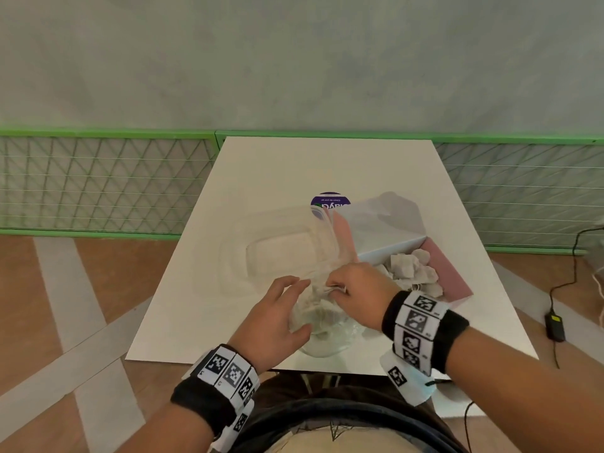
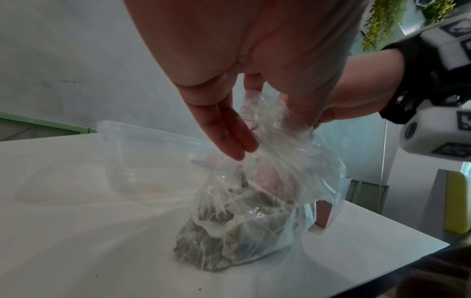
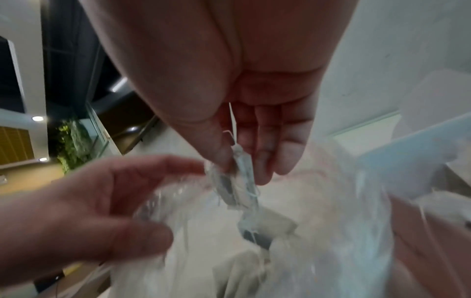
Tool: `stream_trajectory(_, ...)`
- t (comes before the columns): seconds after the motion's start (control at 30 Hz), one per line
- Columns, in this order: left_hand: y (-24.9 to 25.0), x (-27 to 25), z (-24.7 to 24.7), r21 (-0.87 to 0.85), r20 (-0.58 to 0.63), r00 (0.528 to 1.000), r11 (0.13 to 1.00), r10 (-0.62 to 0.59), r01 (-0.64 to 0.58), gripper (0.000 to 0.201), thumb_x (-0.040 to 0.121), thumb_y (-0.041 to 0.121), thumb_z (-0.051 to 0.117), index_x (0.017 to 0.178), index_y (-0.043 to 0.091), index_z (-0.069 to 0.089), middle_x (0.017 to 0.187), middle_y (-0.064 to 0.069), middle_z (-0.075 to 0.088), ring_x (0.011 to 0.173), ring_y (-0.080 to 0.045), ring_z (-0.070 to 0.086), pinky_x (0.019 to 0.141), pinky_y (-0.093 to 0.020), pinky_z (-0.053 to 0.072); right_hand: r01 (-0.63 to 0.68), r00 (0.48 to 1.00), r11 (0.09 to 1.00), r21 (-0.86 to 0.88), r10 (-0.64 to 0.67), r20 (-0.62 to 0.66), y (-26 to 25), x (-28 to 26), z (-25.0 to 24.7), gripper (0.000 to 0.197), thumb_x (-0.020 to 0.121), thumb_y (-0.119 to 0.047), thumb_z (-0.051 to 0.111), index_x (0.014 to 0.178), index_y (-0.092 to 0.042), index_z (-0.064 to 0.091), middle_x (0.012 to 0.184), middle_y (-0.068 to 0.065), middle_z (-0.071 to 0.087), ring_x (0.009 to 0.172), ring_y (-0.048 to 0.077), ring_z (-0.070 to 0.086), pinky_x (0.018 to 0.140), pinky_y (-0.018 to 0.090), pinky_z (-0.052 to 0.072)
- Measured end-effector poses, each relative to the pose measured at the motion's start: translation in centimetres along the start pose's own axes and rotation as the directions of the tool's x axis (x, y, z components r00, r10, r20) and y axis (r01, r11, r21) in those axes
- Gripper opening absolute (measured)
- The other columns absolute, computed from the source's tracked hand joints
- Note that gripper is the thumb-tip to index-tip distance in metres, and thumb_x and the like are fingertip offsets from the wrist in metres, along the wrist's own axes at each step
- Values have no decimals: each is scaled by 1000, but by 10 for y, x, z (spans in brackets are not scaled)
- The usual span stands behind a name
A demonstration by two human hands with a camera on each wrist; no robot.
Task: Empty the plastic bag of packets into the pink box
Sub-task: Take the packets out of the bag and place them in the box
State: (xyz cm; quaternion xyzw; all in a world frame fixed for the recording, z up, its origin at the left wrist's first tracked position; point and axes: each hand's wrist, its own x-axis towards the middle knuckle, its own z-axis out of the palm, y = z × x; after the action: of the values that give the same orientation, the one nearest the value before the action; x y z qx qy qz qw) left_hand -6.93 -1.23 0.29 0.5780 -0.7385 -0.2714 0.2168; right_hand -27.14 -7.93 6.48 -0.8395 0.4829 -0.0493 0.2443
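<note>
A clear plastic bag (image 1: 323, 325) of grey tea-bag packets stands near the table's front edge, its mouth gathered upward (image 2: 267, 121). My left hand (image 1: 299, 305) holds the bag's rim between thumb and fingers (image 3: 163, 201). My right hand (image 1: 340, 289) is at the bag's mouth and pinches a few stringed packets (image 3: 242, 193) between thumb and fingertips, just above the opening. The pink box (image 1: 447, 273) stands open to the right with several packets (image 1: 408, 266) inside it. More packets (image 2: 229, 225) lie in the bag's bottom.
A clear plastic container (image 1: 277, 253) sits behind the bag at the table's middle. The box's white lid flap (image 1: 382, 223) stands up behind the box. A purple round label (image 1: 330, 201) lies beyond. A black adapter (image 1: 554, 326) with cable lies on the floor at right.
</note>
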Motion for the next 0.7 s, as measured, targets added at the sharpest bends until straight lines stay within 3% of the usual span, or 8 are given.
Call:
stream_trajectory(0.13,1,1,2,10,-1,1000,1000,11,-11,72,83,42,66,147,33,36,145,17,29,85,-4,60,91,-27,50,52,995,998,47,-48,-83,2,-13,-32,14,89,-21,60,93,-18,73,85,-6,70,78,9,59,76,25,46)
stream_trajectory(0.23,2,1,3,30,-7,1000,999,16,-15,71,83,43,66,146,33,37,145,17,31,80,-6,61,88,-28,51,70,990,991,117,-55,-128,1,-21,-52,11,88,-22,65,92,-19,74,73,-14,64,67,-2,54,67,10,40)
stream_trajectory(0.33,3,1,3,32,1,1000,999,-6,6,71,83,43,67,147,35,35,144,20,29,74,-7,60,87,-25,50,84,984,988,133,-61,-165,-3,-31,-72,10,87,-21,66,90,-18,75,76,-8,69,65,-4,55,64,7,38)
stream_trajectory(0.47,5,0,0,29,23,999,999,-40,40,71,85,42,67,147,38,33,143,24,26,70,-9,59,87,-18,47,61,969,992,112,-32,-246,5,-43,-100,9,86,-19,67,89,-21,75,77,-9,70,70,6,59,65,17,44)
stream_trajectory(0.7,2,-1,1,13,15,1000,1000,-28,27,73,83,43,68,147,38,33,144,23,28,69,-4,57,88,-22,49,-49,912,969,242,142,-384,48,-60,-131,7,84,-18,70,88,-21,75,74,-1,72,71,22,67,72,43,56)
